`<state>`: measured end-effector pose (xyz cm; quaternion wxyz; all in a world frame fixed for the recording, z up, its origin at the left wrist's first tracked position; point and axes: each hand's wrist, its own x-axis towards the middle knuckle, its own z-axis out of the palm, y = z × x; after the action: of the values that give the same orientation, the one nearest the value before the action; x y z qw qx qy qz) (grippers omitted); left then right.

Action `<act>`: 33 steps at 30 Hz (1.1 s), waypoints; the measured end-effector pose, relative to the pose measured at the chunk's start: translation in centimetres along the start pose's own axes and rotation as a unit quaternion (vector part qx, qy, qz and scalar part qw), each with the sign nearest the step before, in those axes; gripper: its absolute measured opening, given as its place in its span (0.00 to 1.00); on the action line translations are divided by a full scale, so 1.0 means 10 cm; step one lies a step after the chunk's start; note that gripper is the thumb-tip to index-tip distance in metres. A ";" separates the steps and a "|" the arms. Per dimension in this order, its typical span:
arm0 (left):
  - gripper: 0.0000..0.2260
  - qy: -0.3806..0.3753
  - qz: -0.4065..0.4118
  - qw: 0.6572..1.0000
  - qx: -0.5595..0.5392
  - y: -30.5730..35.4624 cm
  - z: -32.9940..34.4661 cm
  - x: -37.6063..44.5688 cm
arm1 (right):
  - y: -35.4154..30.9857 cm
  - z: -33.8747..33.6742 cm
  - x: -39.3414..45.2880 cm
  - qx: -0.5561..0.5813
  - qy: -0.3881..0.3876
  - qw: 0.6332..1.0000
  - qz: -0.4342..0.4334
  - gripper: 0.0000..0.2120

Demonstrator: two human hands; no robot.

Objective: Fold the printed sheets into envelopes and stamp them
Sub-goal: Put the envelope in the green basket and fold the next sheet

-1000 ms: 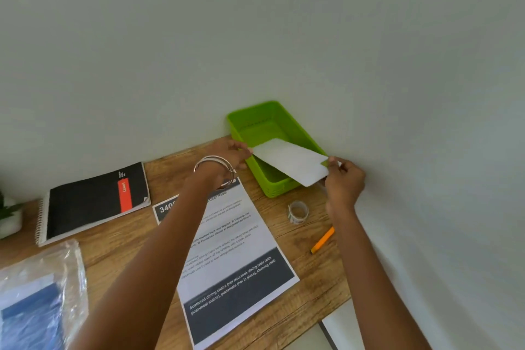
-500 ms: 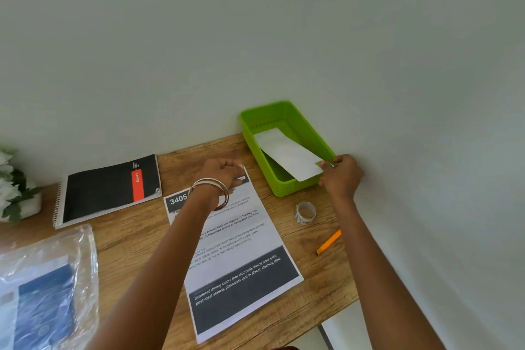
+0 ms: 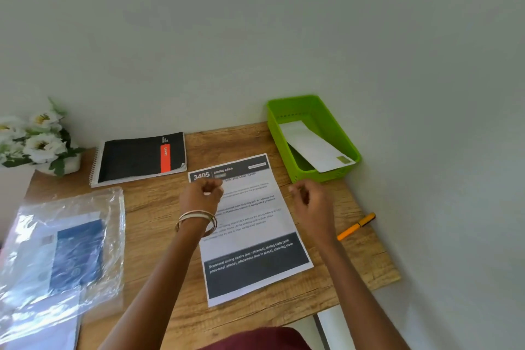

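I am looking down at a wood-grain tabletop [image 3: 159, 216] that is butting against pale walls at the back and on the right. A printed sheet [image 3: 250, 230] is lying flat near the middle, its dark band toward me. Behind it to the left a black spiral notebook [image 3: 139, 158] with a red stripe is lying closed. In the far right corner a green tray [image 3: 335, 176] is sitting against the wall. An orange pen [image 3: 356, 226] is lying near the right edge. On the left a clear plastic sleeve [image 3: 62, 253] with papers is resting, and a pot of white flowers [image 3: 37, 140] is standing in the far left corner.
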<state>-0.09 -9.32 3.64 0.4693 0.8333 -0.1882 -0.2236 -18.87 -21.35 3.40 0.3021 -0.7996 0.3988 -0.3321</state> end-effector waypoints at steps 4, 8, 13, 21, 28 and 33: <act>0.10 0.066 -0.054 0.996 0.036 -0.32 -0.16 -0.18 | 0.06 0.36 -0.18 -0.088 -0.106 0.989 0.053 0.14; 0.12 0.047 -0.100 0.993 0.047 -0.52 -0.24 -0.35 | 0.02 0.53 -0.25 -0.201 -0.120 0.963 0.133 0.26; 0.12 0.043 -0.119 0.992 0.027 -0.61 -0.27 -0.43 | 0.00 0.60 -0.24 -0.179 -0.146 0.947 0.224 0.29; 0.14 0.057 -0.164 0.983 -0.060 -0.70 -0.41 -0.42 | -0.03 0.54 -0.26 0.069 -0.090 0.955 0.275 0.11; 0.13 0.045 -0.142 0.988 -0.039 -0.72 -0.43 -0.37 | -0.09 0.50 -0.28 0.130 -0.070 0.964 0.221 0.06; 0.11 0.040 -0.145 0.984 -0.100 -0.67 -0.46 -0.27 | -0.06 0.42 -0.23 0.246 -0.091 0.933 0.246 0.06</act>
<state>0.92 -1.42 0.42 0.5198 0.8090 -0.0231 -0.2736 -16.45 -18.19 0.63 0.5967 -0.6037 0.4595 -0.2613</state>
